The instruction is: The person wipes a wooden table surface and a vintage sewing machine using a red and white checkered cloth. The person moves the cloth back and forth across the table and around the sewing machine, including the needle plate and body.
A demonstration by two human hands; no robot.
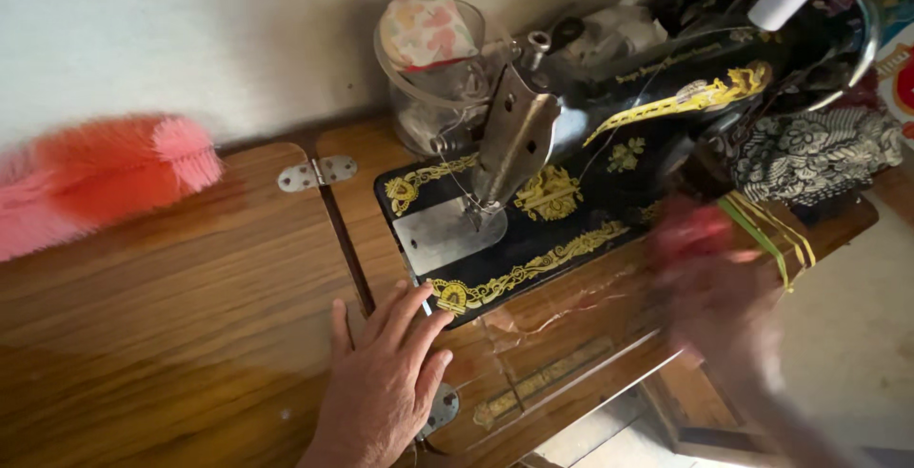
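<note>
1. Left hand (386, 382) lies flat, fingers spread, holding nothing, at the table's (171, 316) front edge.
2. Its fingertips touch the black, gold-patterned sewing machine (571, 135).
3. Right hand (714, 297) is blurred; grip unclear.

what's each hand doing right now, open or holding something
Left hand: open, fingers spread flat on the wooden table.
Right hand: motion-blurred, something red by it; grip cannot be told.

Sewing machine (609, 135) on wooden table (171, 306); jar (433, 78) behind; feather duster (95, 178) left.
</note>
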